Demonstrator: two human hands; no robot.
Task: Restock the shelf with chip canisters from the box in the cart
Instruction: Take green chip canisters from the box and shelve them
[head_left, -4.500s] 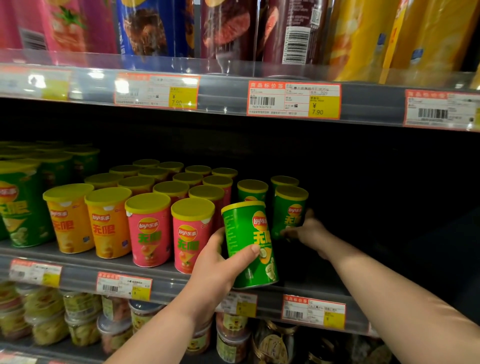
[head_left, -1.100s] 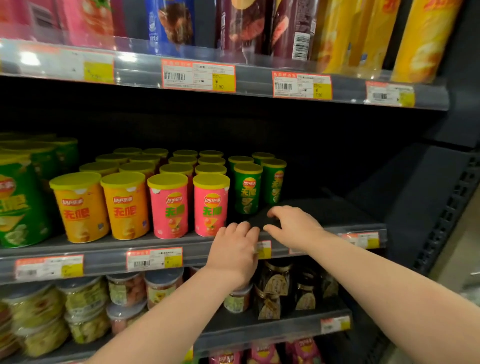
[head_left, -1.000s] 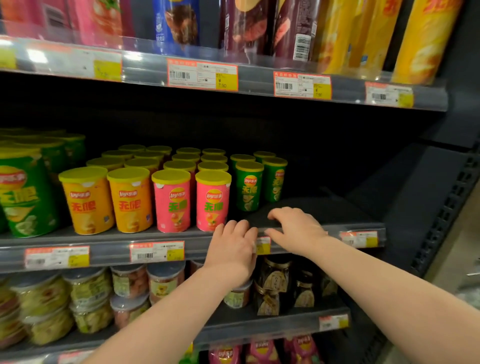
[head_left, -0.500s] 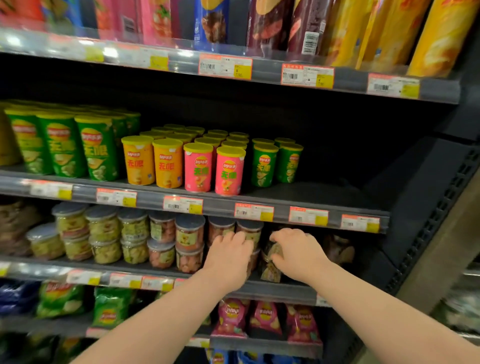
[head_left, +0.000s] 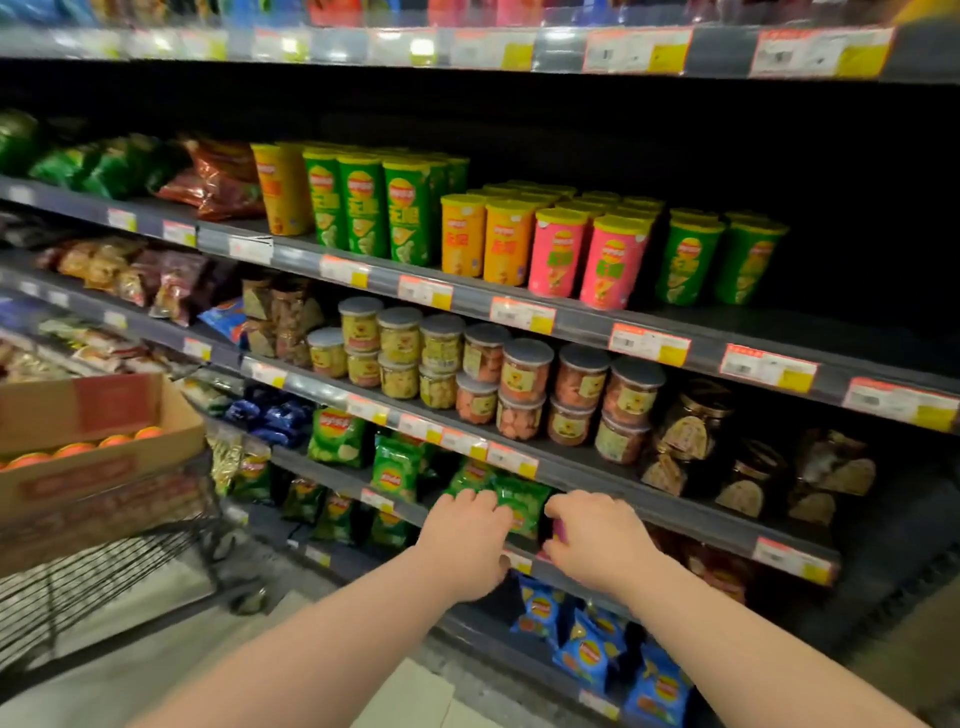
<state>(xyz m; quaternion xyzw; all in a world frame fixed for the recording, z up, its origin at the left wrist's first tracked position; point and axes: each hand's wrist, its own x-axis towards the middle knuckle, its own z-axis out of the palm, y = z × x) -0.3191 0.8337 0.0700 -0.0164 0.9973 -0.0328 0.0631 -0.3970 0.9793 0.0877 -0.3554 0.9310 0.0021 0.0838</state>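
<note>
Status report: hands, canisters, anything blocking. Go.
Left hand and right hand empty, fingers loosely curled. Brown cardboard box of orange-lidded canisters in black wire cart, far left. Path to box looks open.

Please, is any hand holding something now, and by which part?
Nothing is held, as far as can be seen. The left hand and the right hand are both empty, with fingers loosely curled.

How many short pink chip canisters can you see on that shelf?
2. One short pink chip canister stands in the front row beside the short orange canisters; the second pink canister stands right of it, next to the short green canisters. Rows behind may hide more.
</note>
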